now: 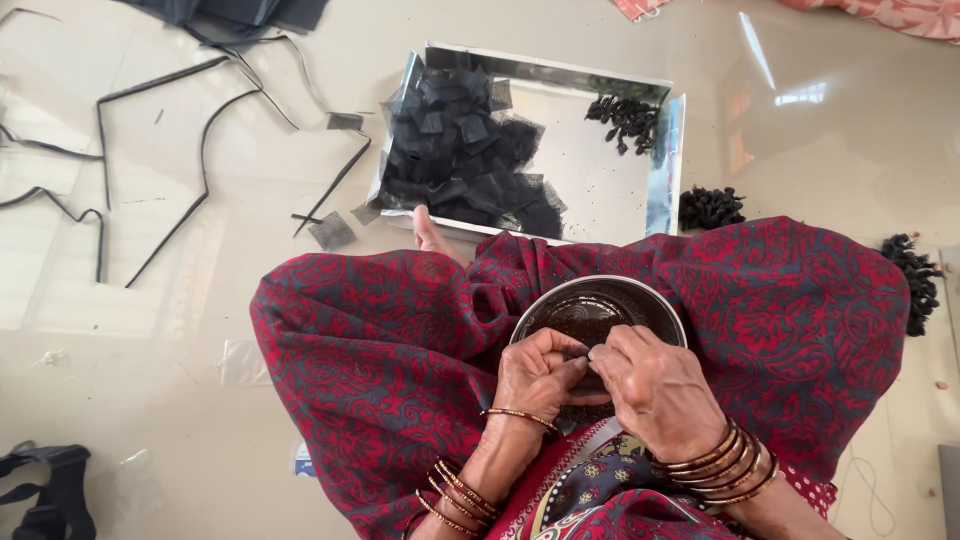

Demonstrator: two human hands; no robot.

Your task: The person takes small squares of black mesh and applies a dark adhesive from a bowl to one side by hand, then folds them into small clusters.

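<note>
A: What is being held over the bowl point(598, 305)?

B: A small black piece point(586, 352) is being pinched between the left hand point(538, 376) and the right hand point(655, 385). The fingers of both hands are being kept close together on it. It is mostly hidden, so its shape cannot be told.

A: Where is the bowl being kept?

B: It is being kept in the lap, on the red cloth point(380, 330). Something dark and grainy is being held inside it.

A: How is the piece likely to feel?

B: It is probably light and soft, like the thin net squares point(460, 150) that are being kept in the tray point(600, 170). It could be bent or dropped with ease, so it is best being taken by its edges with the fingertips, as is being done now.

A: How many things are being seen?

B: One bowl and one tray are being seen. Too many net squares are being piled up to be counted, and three more squares are being left on the floor point(150, 330) beside the tray. Three heaps of small black bundles are being seen: one in the tray point(625, 120), one just beside the tray point(710, 207), and one far to the right point(915, 280). Several black strips point(200, 160) are being left lying on the floor to the left.

A: And on the arms?

B: Many thin bangles point(720, 465) are being worn on both wrists.
</note>
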